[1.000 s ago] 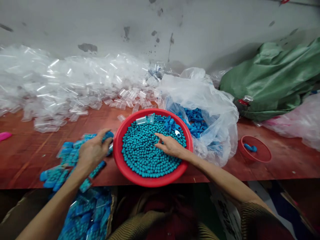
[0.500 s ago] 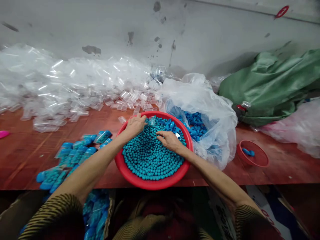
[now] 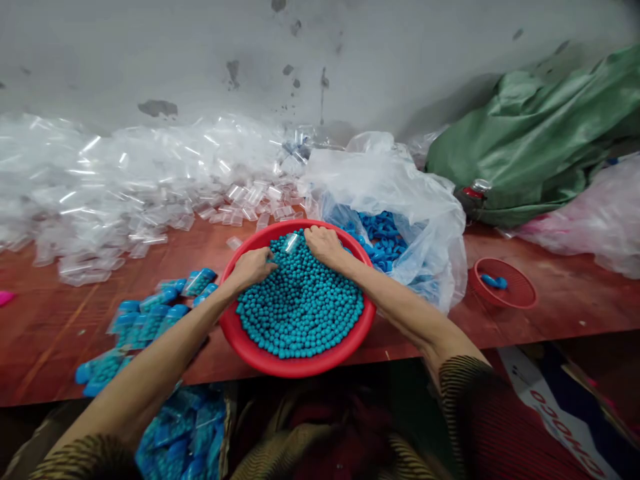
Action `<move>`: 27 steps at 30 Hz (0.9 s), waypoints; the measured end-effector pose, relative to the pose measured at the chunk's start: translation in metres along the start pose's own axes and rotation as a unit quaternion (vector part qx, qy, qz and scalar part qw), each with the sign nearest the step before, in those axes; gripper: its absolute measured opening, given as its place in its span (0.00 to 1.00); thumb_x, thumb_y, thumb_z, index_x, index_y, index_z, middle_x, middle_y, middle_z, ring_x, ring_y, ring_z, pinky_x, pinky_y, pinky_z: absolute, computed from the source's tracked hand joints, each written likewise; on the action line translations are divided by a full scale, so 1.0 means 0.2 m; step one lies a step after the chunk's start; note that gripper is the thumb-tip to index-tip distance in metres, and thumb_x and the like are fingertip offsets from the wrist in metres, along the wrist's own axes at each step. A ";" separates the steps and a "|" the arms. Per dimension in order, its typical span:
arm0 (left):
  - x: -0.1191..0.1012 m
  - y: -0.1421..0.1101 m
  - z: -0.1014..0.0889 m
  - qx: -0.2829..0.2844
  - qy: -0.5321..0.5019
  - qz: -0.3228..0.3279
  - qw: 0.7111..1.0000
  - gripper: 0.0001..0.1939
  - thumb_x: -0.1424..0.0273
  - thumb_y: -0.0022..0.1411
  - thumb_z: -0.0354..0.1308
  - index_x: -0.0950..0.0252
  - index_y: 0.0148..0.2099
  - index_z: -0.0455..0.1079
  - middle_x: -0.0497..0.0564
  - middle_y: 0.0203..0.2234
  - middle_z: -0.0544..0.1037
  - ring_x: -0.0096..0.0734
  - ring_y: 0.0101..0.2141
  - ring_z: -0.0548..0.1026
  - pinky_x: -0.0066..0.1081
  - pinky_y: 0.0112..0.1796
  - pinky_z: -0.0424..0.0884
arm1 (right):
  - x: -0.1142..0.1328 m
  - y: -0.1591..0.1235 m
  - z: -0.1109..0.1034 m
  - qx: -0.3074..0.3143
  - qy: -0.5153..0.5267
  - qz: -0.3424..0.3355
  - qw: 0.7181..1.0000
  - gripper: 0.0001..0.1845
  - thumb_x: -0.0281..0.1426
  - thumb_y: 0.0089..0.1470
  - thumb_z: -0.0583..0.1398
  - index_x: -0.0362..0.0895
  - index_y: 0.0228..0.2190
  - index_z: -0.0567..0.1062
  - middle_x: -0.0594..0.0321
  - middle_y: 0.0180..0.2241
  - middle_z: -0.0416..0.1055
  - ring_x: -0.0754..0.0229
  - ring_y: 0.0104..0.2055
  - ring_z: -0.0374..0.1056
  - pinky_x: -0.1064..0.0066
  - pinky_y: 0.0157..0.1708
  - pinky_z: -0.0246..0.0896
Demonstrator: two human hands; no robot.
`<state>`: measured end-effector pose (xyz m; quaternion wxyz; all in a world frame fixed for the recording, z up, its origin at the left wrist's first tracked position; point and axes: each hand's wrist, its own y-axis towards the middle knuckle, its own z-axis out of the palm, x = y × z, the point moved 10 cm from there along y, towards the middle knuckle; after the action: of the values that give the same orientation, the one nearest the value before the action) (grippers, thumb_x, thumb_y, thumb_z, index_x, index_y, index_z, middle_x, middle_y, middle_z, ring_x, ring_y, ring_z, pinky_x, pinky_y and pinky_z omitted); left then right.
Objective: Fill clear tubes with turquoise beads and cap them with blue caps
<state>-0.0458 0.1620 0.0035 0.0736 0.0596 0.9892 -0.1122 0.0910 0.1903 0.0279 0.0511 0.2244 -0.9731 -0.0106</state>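
Red basin (image 3: 295, 367): stands on the red-brown table (image 3: 70, 300) near its front edge, holding a broad bed of turquoise beads (image 3: 305, 320) with a hollow near the middle.
Clear container (image 3: 291, 244): lies on the beads at the far side of the basin, between the two hands.
Left hand (image 3: 253, 268): over the basin's left side, fingers bent and drawn close together at the beads; whether they grip anything cannot be told.
Right hand (image 3: 324, 245): at the far right of the beads, fingers curled inward and narrow; their tips are partly hidden, so any hold cannot be told.
Filled packs (image 3: 153, 321): clear with blue ends, grouped on the table left of the basin, partly behind the left forearm.
Lower packs (image 3: 183, 430): heaped below the table's front edge.
Clear pile (image 3: 150, 173): many transparent pieces, spread along the wall at the back left.
Plastic bag (image 3: 380, 180): open just beside the basin, with blue pieces (image 3: 384, 243) inside.
Small red basket (image 3: 523, 287): right of the bag, containing a few blue parts (image 3: 494, 281).
Green sack (image 3: 530, 147): slumped at the back right, a silver-topped bottle (image 3: 477, 190) beside it.
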 end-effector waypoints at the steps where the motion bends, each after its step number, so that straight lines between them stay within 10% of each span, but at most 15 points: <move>1: 0.00 -0.03 0.01 0.013 -0.017 0.001 1.000 0.16 0.63 0.56 0.53 0.64 0.43 0.71 0.55 0.36 0.78 0.40 0.37 0.75 0.29 0.34 0.65 | 0.00 0.02 0.02 0.006 -0.006 0.002 1.000 0.18 0.23 0.60 0.45 0.35 0.43 0.72 0.44 0.42 0.71 0.49 0.44 0.67 0.62 0.40 0.60; 9: -0.26 -0.17 0.29 0.083 -0.229 0.017 0.970 0.04 0.73 0.45 0.59 0.64 0.21 0.68 0.50 0.19 0.71 0.37 0.30 0.72 0.29 0.31 0.62 | 0.01 -0.10 -0.03 -0.057 0.088 -0.063 0.992 0.16 0.28 0.60 0.49 0.36 0.44 0.71 0.47 0.42 0.71 0.49 0.47 0.63 0.59 0.48 0.56; 15: -0.41 -0.05 0.41 0.116 -0.358 0.008 0.927 0.05 0.70 0.49 0.59 0.65 0.27 0.66 0.49 0.20 0.70 0.32 0.26 0.71 0.29 0.27 0.65 | -0.14 -0.22 -0.07 -0.102 0.407 0.022 0.908 0.19 0.29 0.54 0.55 0.42 0.48 0.68 0.62 0.36 0.71 0.61 0.35 0.68 0.67 0.40 0.65; 18: -0.40 -0.09 0.42 0.183 -0.534 -0.001 0.825 0.10 0.65 0.51 0.60 0.65 0.33 0.66 0.47 0.23 0.71 0.27 0.24 0.71 0.27 0.25 0.67 | -0.20 -0.26 0.03 -0.054 0.527 0.077 0.844 0.19 0.30 0.52 0.55 0.43 0.47 0.68 0.66 0.29 0.69 0.64 0.27 0.68 0.71 0.27 0.67; 21: -0.35 -0.16 0.41 0.223 -0.694 -0.034 0.684 0.15 0.67 0.46 0.66 0.66 0.35 0.66 0.46 0.25 0.71 0.24 0.25 0.71 0.25 0.26 0.68 | -0.22 -0.31 0.07 -0.033 0.536 0.078 0.840 0.21 0.30 0.50 0.56 0.42 0.48 0.67 0.68 0.24 0.67 0.65 0.23 0.66 0.73 0.21 0.65; 27: -0.30 -0.23 0.39 0.224 -0.733 -0.065 0.639 0.19 0.69 0.45 0.68 0.66 0.38 0.66 0.47 0.28 0.74 0.25 0.26 0.74 0.25 0.27 0.69 | -0.26 -0.36 0.03 -0.070 0.445 0.078 0.889 0.16 0.32 0.53 0.57 0.41 0.44 0.70 0.62 0.30 0.72 0.61 0.30 0.70 0.67 0.32 0.68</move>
<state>0.0178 0.0936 -0.0530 0.7514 -0.0922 0.5570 -0.3416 0.1689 0.1489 0.0135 0.4952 0.1250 -0.8594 0.0259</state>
